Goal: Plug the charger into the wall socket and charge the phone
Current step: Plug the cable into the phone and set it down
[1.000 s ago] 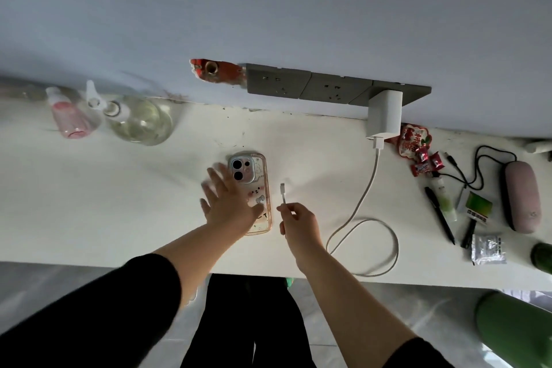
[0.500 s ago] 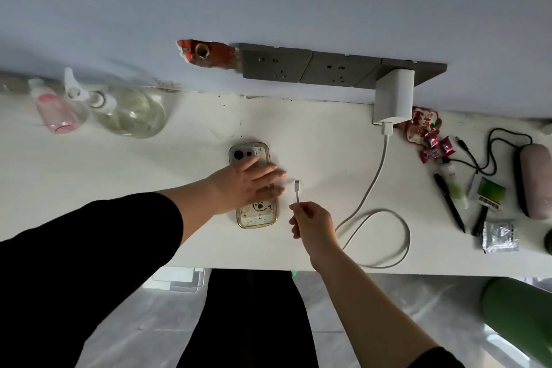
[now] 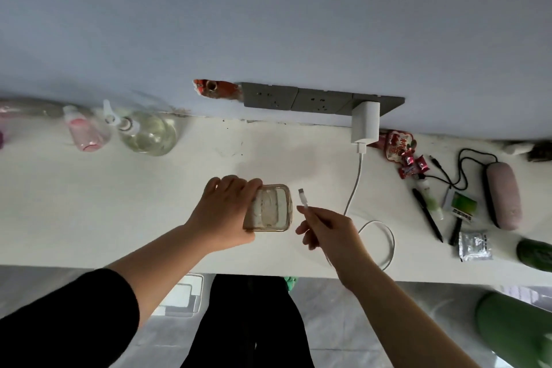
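Note:
A white charger block (image 3: 365, 122) sits plugged into the right end of a grey wall socket strip (image 3: 298, 98). Its white cable (image 3: 355, 182) runs down onto the white shelf (image 3: 89, 203) and loops back to my right hand (image 3: 328, 233), which pinches the cable just behind its connector tip (image 3: 302, 196). My left hand (image 3: 224, 212) grips the phone (image 3: 270, 209) in a clear gold-edged case, lifted and tilted above the shelf. The connector tip is close to the phone's right edge, not touching it.
A pink bottle (image 3: 83, 131) and a clear spray bottle (image 3: 143, 131) stand at the left. At the right lie red candy wrappers (image 3: 409, 161), a black pen (image 3: 427, 215), a pink case (image 3: 503, 194) with a black cord, a silver sachet (image 3: 475, 245) and green items (image 3: 534, 254).
My left hand went from resting flat on the phone to gripping it and lifting it off the shelf, tilted. My right hand kept the cable end beside it.

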Demonstrator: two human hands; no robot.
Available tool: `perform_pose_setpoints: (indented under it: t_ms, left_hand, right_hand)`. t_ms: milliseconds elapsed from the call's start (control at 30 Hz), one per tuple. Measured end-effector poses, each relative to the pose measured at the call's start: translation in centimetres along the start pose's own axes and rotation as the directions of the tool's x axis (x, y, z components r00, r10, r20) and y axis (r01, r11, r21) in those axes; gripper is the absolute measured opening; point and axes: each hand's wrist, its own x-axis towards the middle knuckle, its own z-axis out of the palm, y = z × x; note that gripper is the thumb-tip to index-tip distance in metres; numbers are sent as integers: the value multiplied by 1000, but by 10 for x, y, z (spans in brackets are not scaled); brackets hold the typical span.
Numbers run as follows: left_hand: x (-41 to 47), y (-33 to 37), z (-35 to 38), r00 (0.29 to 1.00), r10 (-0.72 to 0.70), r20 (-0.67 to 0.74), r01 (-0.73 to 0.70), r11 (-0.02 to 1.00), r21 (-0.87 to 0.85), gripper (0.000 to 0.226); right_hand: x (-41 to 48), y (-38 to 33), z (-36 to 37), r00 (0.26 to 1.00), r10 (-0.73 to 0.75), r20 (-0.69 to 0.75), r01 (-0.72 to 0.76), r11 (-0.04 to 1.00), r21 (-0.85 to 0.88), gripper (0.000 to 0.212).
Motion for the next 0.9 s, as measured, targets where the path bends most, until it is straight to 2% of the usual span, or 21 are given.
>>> perform_pose_setpoints:
  t_ms: [133,233,467,600,900]
  left_hand:
    - [-24,15,-39,998,-58,-39,48,976,-213,79]
    - [-45,28,-77,997,-52,-63,33,961,-274,78]
    - [-102,51,-155,987,6,-161,-39,978,-203,84]
    - [-131,63,-182,972,55,-227,-79,992,-97,85]
    - [-160,86,-209,961,64,-269,-79,996,-45,87]
  right_hand:
    - [-36,-24,-23,996,-29,84,42,987,-158,21]
    - [-69,-50,-34,987,-103,120,134,949,-287,21]
    - [-151,-117,-51,939,-265,219,330,872,-363,10]
    - [-187,-138,-60,916,-326,233,397,815,-422,9]
    - [-226,-162,-63,891,-343,298,454,695,-557,19]
